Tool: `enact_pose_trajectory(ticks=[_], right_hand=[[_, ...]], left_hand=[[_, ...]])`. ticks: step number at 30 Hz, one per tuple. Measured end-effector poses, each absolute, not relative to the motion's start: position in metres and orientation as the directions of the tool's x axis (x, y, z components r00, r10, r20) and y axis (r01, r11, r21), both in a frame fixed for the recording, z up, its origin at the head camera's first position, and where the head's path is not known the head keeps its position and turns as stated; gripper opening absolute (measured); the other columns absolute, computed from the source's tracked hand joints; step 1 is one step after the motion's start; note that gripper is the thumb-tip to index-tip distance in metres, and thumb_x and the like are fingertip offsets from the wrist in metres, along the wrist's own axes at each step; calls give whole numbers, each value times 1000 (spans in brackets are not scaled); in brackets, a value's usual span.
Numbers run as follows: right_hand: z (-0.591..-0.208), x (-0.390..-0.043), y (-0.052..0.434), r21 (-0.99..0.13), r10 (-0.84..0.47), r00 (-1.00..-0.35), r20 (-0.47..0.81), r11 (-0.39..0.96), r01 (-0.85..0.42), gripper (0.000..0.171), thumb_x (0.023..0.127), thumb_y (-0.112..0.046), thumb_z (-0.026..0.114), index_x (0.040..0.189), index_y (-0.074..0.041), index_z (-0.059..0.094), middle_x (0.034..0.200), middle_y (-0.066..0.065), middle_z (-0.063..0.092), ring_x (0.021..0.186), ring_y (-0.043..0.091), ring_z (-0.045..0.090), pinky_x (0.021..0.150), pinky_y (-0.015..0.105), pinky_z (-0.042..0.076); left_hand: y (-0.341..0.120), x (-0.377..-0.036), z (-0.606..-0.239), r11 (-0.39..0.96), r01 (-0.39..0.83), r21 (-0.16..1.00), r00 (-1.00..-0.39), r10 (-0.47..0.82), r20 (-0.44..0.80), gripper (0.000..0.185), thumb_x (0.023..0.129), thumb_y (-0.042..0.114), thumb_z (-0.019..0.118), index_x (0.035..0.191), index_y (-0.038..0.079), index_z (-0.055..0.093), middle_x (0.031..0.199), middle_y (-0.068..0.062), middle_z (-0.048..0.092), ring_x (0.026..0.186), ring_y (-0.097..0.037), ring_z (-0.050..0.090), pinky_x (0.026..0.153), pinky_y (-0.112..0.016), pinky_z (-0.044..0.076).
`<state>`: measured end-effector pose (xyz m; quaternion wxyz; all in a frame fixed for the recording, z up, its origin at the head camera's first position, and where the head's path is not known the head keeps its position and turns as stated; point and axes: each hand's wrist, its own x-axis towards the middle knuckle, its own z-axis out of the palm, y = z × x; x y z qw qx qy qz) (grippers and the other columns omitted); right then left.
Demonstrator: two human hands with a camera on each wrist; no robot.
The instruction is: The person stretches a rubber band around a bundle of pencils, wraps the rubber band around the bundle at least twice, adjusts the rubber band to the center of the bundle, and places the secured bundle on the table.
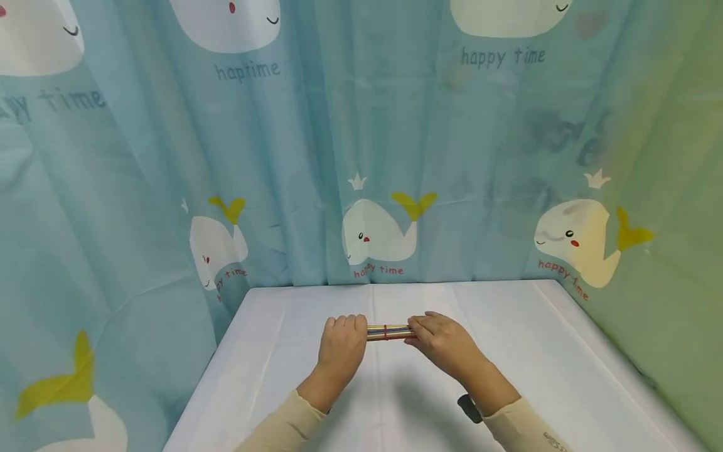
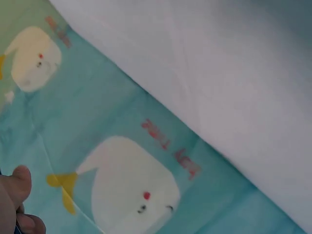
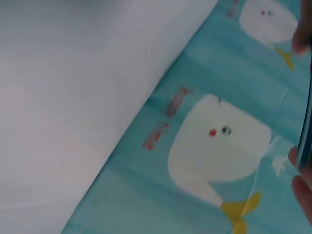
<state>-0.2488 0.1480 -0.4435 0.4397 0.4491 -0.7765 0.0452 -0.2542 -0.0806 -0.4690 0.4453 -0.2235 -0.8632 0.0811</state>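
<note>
A bundle of pencil-like sticks [image 1: 398, 333] in yellow, blue and reddish tones lies level between my two hands above the table. A thin red band [image 1: 386, 333] circles it near the middle of its visible stretch. My left hand [image 1: 342, 344] grips the left end, its fingers curled round and covering it. At the right end my right hand [image 1: 444, 342] holds the bundle between thumb and fingers. In the right wrist view only a dark strip of the bundle [image 3: 305, 131] shows at the edge. The left wrist view catches part of the left hand [image 2: 17, 195].
Beneath the hands stretches a table with a white cloth [image 1: 294, 351]. A blue-green curtain [image 1: 305, 157] with whale prints hangs behind its far edge and along the left, turning greener on the right. A dark device [image 1: 469, 408] sits at my right wrist.
</note>
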Motion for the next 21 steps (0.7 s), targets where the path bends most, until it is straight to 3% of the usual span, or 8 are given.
enact_pose_trajectory(ticks=[4,8,13,16,21], right_hand=[[-444,-251,151,352,-672,-178,719,572,-741,39,62,-15,90,93,0,71,84,5,72,74,15,69,78,39,54],[-448,-249,129,373,-699,-152,698,537,-757,36,63,-15,89,91,-2,71,81,2,70,71,14,66,78,36,54],[-450,-245,107,314,-677,-225,701,576,-755,36,70,-20,87,96,-2,71,87,3,71,77,14,69,80,36,54],[-447,-246,107,285,-654,-265,708,608,-741,41,70,-23,87,100,0,71,92,5,73,82,16,70,79,38,54],[-446,-251,118,289,-644,-265,717,621,-729,44,66,-23,89,99,0,71,91,6,73,79,16,70,76,38,55]], left_hand=[[-84,-252,-467,873,322,-366,-521,486,702,31,76,14,75,73,13,45,58,-1,43,51,-16,45,52,-30,30],[-72,-247,-469,843,367,-394,-485,534,692,28,82,18,71,72,14,45,57,1,41,50,-13,40,50,-28,27],[-66,-249,-473,849,361,-386,-452,521,724,29,86,20,65,69,15,43,56,3,33,47,-11,31,49,-27,25],[-70,-253,-470,864,344,-367,-473,497,727,32,82,22,72,71,15,43,56,3,37,48,-11,33,50,-27,27],[-76,-255,-465,872,338,-354,-495,485,721,31,76,19,76,73,13,46,59,0,44,51,-14,43,51,-29,30]])
